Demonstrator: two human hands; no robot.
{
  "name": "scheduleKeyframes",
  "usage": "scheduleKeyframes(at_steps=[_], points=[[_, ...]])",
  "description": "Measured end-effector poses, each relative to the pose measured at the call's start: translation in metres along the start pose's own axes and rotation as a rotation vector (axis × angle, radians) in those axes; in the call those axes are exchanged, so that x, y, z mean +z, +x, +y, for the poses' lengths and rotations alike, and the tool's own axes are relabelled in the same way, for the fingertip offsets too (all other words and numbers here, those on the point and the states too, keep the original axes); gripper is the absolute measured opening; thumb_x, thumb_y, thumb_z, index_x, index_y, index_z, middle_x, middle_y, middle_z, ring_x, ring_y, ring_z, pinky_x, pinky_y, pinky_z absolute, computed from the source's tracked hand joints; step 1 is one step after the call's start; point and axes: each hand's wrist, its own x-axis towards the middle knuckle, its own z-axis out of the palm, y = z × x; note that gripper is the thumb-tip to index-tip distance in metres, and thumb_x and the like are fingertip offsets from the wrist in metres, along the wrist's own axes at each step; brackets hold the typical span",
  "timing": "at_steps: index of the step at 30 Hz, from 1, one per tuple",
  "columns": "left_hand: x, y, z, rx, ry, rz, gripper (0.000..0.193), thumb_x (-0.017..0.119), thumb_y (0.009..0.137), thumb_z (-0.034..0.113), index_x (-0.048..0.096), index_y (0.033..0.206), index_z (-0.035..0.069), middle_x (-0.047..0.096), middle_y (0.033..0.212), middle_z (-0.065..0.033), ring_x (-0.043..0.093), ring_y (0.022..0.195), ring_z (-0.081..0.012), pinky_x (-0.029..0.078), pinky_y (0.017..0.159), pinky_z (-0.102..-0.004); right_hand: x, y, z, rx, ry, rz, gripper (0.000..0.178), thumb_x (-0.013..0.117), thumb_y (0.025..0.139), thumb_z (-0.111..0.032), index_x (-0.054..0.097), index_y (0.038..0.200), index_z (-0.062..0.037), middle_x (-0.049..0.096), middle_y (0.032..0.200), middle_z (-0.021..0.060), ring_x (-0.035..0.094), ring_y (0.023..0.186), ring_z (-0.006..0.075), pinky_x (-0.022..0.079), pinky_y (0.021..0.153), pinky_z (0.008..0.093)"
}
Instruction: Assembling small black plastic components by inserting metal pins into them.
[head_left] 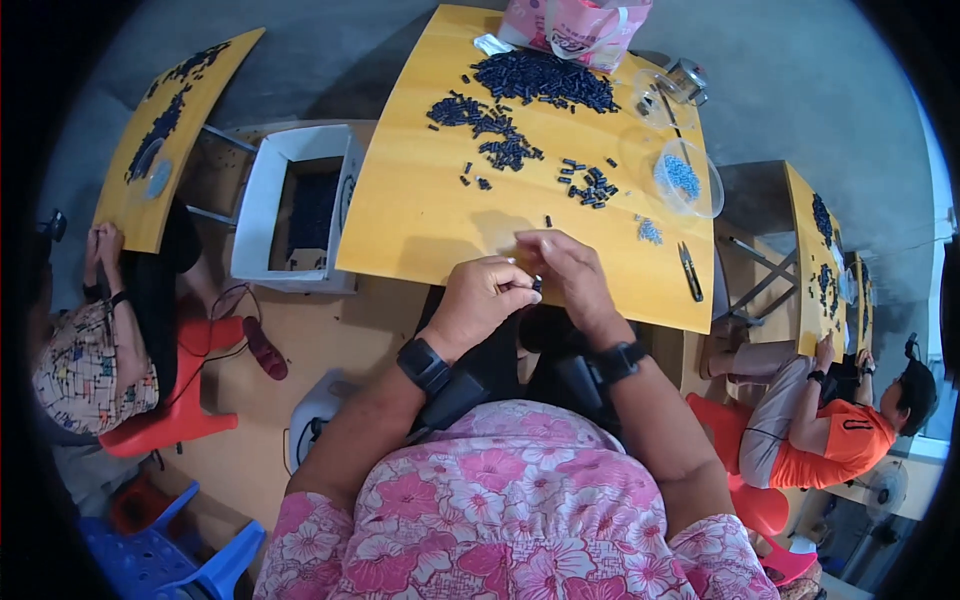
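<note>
Over the table's near edge, my left hand (pixel 478 303) pinches a small black cylindrical part (pixel 537 284) between thumb and fingertips. Close against it, my right hand (pixel 580 280) has its fingers bent inward toward the same spot; what its fingertips hold, if anything, is too small to make out. One loose black part (pixel 548 221) lies just beyond my hands. Farther off on the yellow table (pixel 400 230) are a small group of black parts (pixel 588 184) and a small pile of grey-blue pieces (pixel 649 231).
A large heap of black parts (pixel 545 80) lies at the back by a pink bag (pixel 580 30). At right are a clear bowl of blue pieces (pixel 680 178), a metal cup (pixel 687 82) and black-handled snips (pixel 690 272). A white box (pixel 290 270) stands left. Two people sit at neighbouring tables.
</note>
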Motion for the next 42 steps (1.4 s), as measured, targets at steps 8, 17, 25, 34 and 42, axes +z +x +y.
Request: scheduleKeyframes(at_steps=[8,17,25,34,42], points=[[0.002,-0.023,0.027,-0.335,-0.604,-0.078,0.015,0.071,0.090,0.014,0.074,0.091,-0.001,0.068,0.078,-0.0005,0.058,0.071,-0.0054,0.048,0.065,-0.0226,-0.008,-0.056,-0.035,0.004,-0.141,-0.159,0.027,0.059,0.091,0.000,0.067,0.117,0.0005,0.066,0.109,0.0056,0.062,0.100,0.0131,0.049,0.092,0.0276],[0.010,-0.023,0.039,-0.389,-0.625,-0.132,0.016,0.065,0.093,0.016,0.072,0.091,0.001,0.065,0.080,0.0024,0.057,0.070,-0.0045,0.045,0.063,-0.0192,-0.013,-0.073,-0.034,-0.107,0.007,-0.132,0.031,0.066,0.084,0.006,0.068,0.114,-0.0011,0.066,0.099,0.0037,0.065,0.094,0.0151,0.052,0.085,0.0281],[0.014,-0.018,0.062,-0.466,-0.627,-0.222,0.027,0.062,0.099,0.028,0.068,0.104,0.002,0.059,0.086,0.0029,0.052,0.076,-0.0044,0.044,0.069,-0.0190,-0.031,-0.084,-0.044,-0.513,-0.484,0.010,0.025,0.070,0.083,-0.003,0.066,0.107,-0.0012,0.067,0.094,0.0104,0.066,0.086,0.0220,0.052,0.078,0.0305],[0.007,-0.010,0.037,-0.444,-0.498,-0.152,0.022,0.060,0.099,0.018,0.069,0.114,0.004,0.065,0.091,0.0027,0.054,0.077,-0.0032,0.046,0.070,-0.0171,-0.138,-0.151,-0.076,-0.283,-0.262,0.525,0.027,0.060,0.087,0.005,0.066,0.113,0.0009,0.066,0.090,0.0002,0.062,0.078,0.0072,0.050,0.072,0.0211],[0.004,-0.002,0.023,-0.406,-0.376,-0.135,0.019,0.064,0.094,0.013,0.071,0.109,0.003,0.071,0.100,-0.0004,0.057,0.078,-0.0029,0.047,0.069,-0.0186,-0.199,-0.210,0.024,0.049,-0.667,0.679,0.033,0.064,0.083,0.003,0.065,0.116,0.0008,0.069,0.091,0.0082,0.066,0.077,0.0135,0.053,0.071,0.0256]])
